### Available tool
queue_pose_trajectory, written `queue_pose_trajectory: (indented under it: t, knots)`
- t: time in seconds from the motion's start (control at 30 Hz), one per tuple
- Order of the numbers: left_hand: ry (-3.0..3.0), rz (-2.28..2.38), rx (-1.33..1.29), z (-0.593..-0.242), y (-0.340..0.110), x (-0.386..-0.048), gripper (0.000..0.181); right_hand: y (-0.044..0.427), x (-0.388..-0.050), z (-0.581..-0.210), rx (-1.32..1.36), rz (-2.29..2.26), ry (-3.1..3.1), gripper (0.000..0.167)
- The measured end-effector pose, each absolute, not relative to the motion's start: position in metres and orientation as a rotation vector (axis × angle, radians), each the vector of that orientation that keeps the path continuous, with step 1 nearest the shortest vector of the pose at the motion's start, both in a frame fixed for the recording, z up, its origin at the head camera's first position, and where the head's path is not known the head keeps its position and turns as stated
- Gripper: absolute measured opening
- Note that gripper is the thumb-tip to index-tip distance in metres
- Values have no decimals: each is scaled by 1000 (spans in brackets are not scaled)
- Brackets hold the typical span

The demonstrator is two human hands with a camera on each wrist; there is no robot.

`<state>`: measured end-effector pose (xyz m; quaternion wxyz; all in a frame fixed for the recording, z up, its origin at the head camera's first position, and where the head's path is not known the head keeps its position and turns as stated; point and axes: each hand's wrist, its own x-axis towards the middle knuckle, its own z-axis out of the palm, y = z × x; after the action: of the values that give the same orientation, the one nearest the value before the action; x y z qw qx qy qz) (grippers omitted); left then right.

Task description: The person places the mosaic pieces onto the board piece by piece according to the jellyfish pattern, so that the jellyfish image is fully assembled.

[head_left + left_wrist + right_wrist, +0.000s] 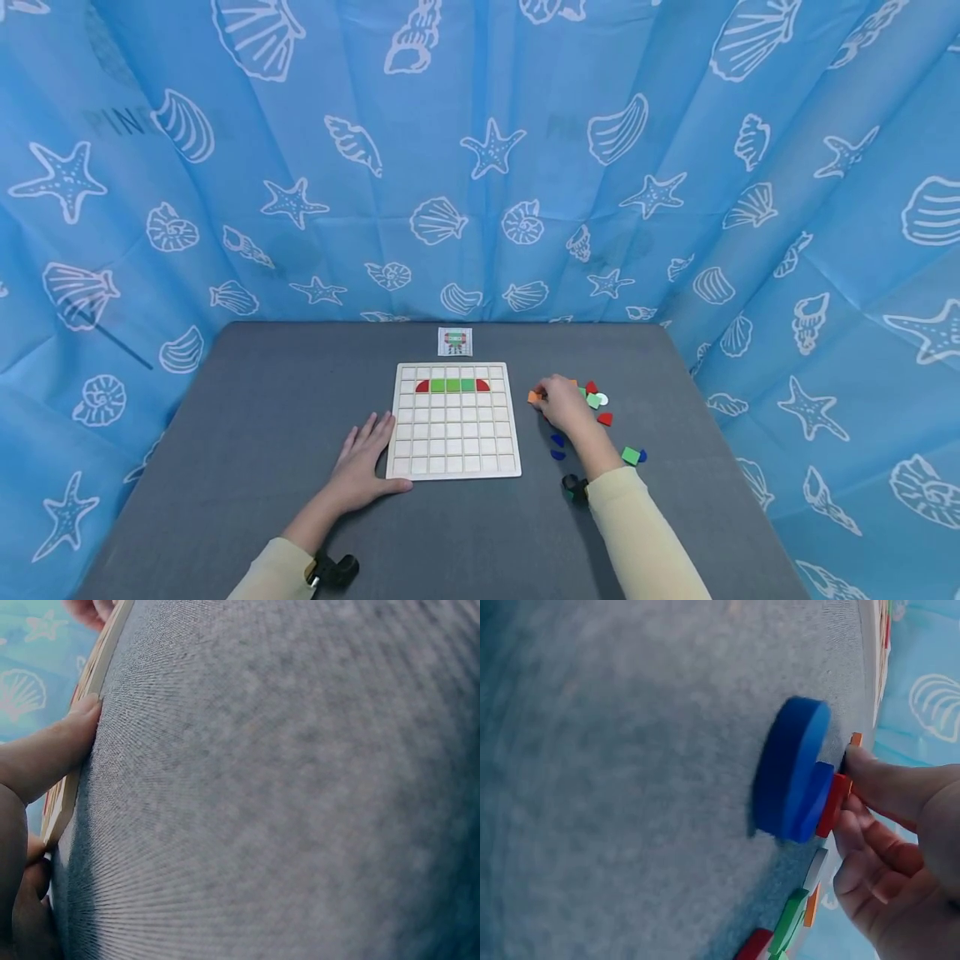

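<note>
The square wooden grid board point(454, 442) lies flat on the table. One row near its far side holds several green squares point(453, 385) between two red rounded pieces point(482, 385). My left hand point(362, 468) rests at the board's near-left corner, fingers spread along the left side and thumb point(71, 739) against the near edge. To the right of the board, my right hand point(562, 404) pinches a small orange piece point(533, 397) between thumb and fingers. Beside those fingers in the right wrist view are a red piece point(832, 805) and blue half-round pieces point(786, 769).
A small printed picture card point(455, 342) lies behind the board. Loose pieces, including a red one point(605, 419), a white one point(602, 399) and a green square point(631, 455), are scattered around the right forearm. A blue shell-patterned curtain point(480, 200) borders the grey table point(300, 375).
</note>
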<state>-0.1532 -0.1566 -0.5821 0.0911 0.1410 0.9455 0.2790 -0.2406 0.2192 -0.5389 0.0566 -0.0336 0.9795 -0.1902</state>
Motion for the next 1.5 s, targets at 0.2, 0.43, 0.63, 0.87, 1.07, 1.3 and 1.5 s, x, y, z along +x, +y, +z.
queue_pose_trajectory:
  t: [0.2,0.43,0.63,0.87,1.07,1.3,1.5]
  knots:
    - [2797,827,424,-582,-157,-153,124,212,-239,-535,-209,-605,3006,24]
    - [2791,829,440,-582,-158,-154,123,195,-236,-523,-288,-665,3023,25]
    - [2785,826,450,-583,-157,-154,123,186,-235,-519,-322,-665,3018,26]
    - [2795,850,458,-583,-157,-153,122,174,-238,-521,-382,-690,2987,23]
    - [2799,840,443,-582,-158,-153,123,161,-242,-524,-461,-679,2948,25]
    - [2794,826,448,-583,-158,-154,123,153,-244,-532,-476,-611,2925,22]
    - [2823,850,452,-586,-159,-152,122,151,-245,-536,-440,-576,2930,21]
